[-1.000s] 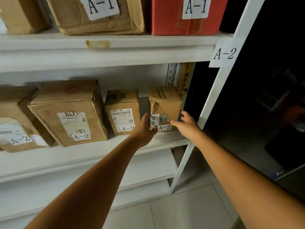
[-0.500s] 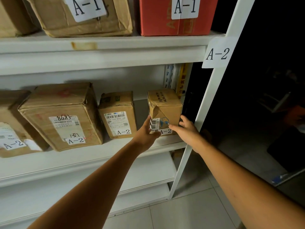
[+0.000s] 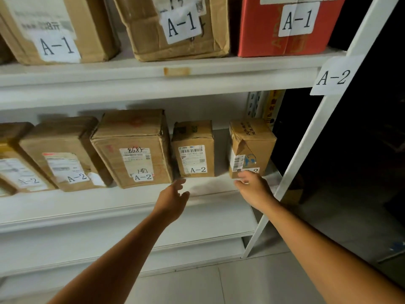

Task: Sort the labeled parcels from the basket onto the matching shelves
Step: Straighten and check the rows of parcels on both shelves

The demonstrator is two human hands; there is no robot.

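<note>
A small brown parcel (image 3: 252,145) with a barcode and an A-2 label stands at the right end of the A-2 shelf (image 3: 135,200). My right hand (image 3: 254,189) is just in front of its lower edge, fingers relaxed, covering part of the label and holding nothing. My left hand (image 3: 173,198) hovers open over the shelf's front, to the parcel's lower left, apart from it. A white A-2 tag (image 3: 333,76) hangs on the right upright. The basket is out of view.
Several more brown A-2 parcels (image 3: 135,148) line the same shelf to the left. The shelf above holds A-1 boxes, one of them red (image 3: 287,25). A lower white shelf (image 3: 197,235) sits beneath. The white upright (image 3: 306,141) borders a dark space on the right.
Both hands have let go of the small right-hand parcel and drawn back toward me; the left hand has moved left and down. The parcel stays on the shelf.
</note>
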